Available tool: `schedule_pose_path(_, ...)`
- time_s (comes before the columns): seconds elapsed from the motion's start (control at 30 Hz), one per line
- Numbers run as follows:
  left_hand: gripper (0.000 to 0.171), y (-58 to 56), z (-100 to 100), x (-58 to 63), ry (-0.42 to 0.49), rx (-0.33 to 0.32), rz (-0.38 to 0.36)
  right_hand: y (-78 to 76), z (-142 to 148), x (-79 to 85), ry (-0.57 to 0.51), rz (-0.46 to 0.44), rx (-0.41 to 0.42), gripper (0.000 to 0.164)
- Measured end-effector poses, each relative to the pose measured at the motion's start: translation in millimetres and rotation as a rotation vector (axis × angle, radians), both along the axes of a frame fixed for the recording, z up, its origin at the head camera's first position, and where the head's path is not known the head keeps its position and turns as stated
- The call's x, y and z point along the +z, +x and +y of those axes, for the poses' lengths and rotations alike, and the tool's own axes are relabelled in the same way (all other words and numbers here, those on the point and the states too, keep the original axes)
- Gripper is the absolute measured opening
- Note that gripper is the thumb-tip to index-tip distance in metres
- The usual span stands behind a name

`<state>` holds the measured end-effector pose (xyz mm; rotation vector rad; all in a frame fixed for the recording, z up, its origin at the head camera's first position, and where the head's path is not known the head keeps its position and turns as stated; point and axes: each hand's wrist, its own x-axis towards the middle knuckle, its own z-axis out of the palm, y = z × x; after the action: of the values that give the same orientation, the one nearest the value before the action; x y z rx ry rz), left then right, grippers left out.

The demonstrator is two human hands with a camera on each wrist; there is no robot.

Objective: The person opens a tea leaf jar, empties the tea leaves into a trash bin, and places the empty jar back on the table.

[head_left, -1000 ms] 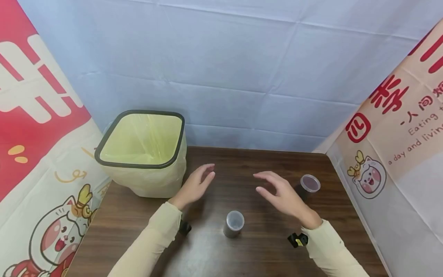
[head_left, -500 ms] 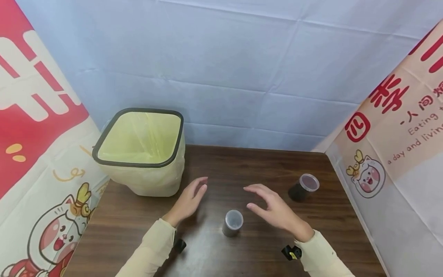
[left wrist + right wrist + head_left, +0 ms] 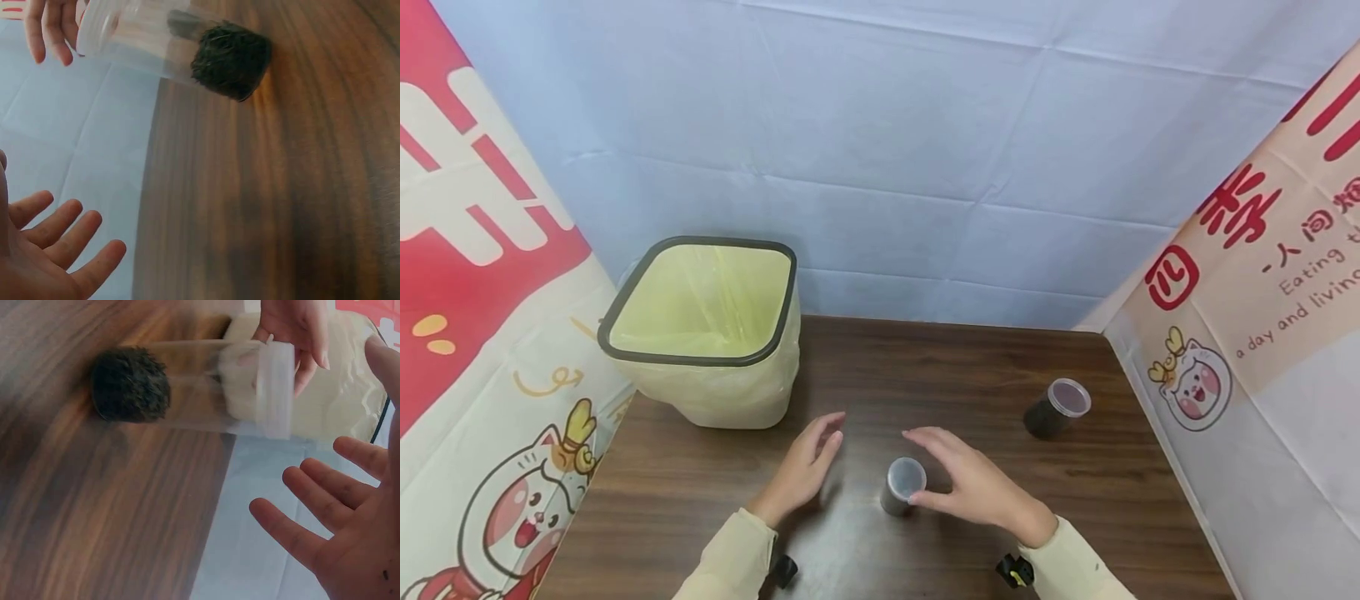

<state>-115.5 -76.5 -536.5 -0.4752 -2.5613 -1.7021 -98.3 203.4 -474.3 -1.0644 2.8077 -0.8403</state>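
Left hand (image 3: 802,467) and right hand (image 3: 976,483) are both empty, fingers loose, either side of the lidded tea-leaf-looking jar (image 3: 902,485) upright on the table (image 3: 917,375), so I'd close in evenly to avoid tipping it.

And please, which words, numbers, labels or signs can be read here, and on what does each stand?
"Eating": right-hand banner; next word cut off.
"a day and livin": same banner; cut off.
"人间": same banner; next character cut off.
Larger red characters there: too stylised to read surely.
Left-hand banner: big white marking cut off, unreadable.
Near lidded jar, far lidded jar: no text visible.
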Motion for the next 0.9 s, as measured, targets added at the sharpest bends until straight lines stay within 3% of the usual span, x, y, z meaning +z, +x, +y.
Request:
schedule_pose_path(0.27, 0.035, 11.5, -2.3, -12.5, 0.046, 0.053, 0.006, 5.5, -7.2, -13.5, 0.06, -0.003, 0.017, 0.083)
schedule_pose_path(0.53, 0.033, 32.2, 1.5, 9.9, 0.022, 0.042, -0.008, 7.6, -9.9, -28.6, 0.077, 0.015, 0.023, 0.075)
schedule_pose_path(0.9, 0.033, 38.5, 3.8, 4.7, 0.046, 0.053, -0.063, 10.0, -13.7, -40.4, 0.014, -0.026, -0.004, 0.07)
